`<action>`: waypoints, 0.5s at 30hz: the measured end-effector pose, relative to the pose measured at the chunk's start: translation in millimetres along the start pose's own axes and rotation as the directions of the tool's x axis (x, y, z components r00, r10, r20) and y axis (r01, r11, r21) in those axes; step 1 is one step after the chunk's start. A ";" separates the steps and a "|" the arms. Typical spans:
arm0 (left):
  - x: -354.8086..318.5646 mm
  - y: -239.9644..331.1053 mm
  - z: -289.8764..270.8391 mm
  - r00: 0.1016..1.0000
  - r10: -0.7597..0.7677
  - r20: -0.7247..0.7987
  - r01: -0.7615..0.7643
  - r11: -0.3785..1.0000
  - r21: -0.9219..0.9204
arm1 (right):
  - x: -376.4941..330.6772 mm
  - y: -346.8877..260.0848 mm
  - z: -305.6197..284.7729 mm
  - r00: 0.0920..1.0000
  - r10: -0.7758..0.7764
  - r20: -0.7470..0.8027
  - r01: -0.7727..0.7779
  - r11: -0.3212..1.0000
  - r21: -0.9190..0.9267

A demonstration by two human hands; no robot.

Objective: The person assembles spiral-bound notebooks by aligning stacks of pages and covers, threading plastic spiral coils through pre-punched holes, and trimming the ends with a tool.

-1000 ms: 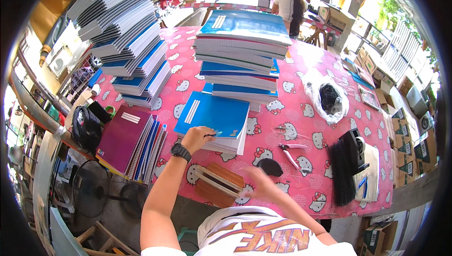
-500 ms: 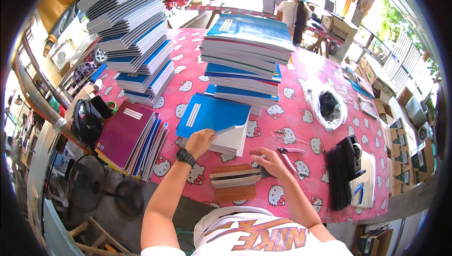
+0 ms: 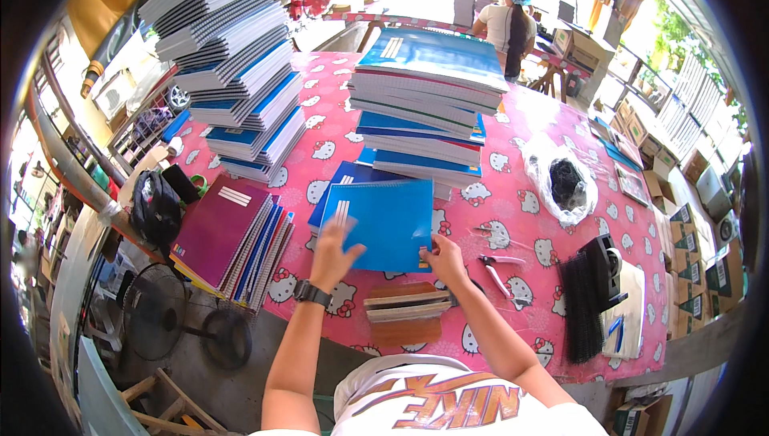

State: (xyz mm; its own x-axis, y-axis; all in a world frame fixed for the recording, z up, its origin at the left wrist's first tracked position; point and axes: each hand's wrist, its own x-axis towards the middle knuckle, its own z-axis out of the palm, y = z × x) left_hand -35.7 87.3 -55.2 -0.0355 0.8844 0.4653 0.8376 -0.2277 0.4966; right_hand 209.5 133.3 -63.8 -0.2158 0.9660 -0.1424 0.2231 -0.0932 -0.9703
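Observation:
A bright blue notebook (image 3: 384,224) lies in front of me on the pink table cover, its coil or punched edge at the far side. It sits askew on a darker blue notebook (image 3: 327,195). My left hand (image 3: 332,256), blurred by motion, is over the blue notebook's left part with fingers spread. At the near right corner, my right hand (image 3: 444,261) pinches the cover's edge between thumb and fingers. Close to me lies a brown wooden block with layered strips (image 3: 407,312). Pliers with pink handles (image 3: 501,277) rest right of my right hand.
Tall notebook stacks stand behind: spiral-bound ones (image 3: 232,67) at left, blue-topped ones (image 3: 428,75) in the middle. Purple-covered notebooks (image 3: 216,232) lie left. Right are a plastic bag (image 3: 567,183) and black binding coils (image 3: 578,308). A person (image 3: 505,27) is far back.
The blue notebook's lifted near corner has come down and it now lies flat, shifted right, exposing the darker one. My right hand moved left onto its corner; my left hand's fingers spread.

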 end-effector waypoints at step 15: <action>-55.6 83.8 -66.6 0.961 -0.239 -0.138 0.067 0.687 -0.723 | -101.7 7.3 -99.1 0.940 -0.320 0.123 0.259 0.899 0.353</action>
State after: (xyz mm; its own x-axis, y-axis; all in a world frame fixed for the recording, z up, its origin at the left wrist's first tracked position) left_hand 0.2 -8.1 9.3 -0.3097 0.8484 0.4293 0.1789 -0.3915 0.9026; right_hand 327.3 58.3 -37.1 -0.3912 0.9076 0.1523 -0.1912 0.0817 -0.9781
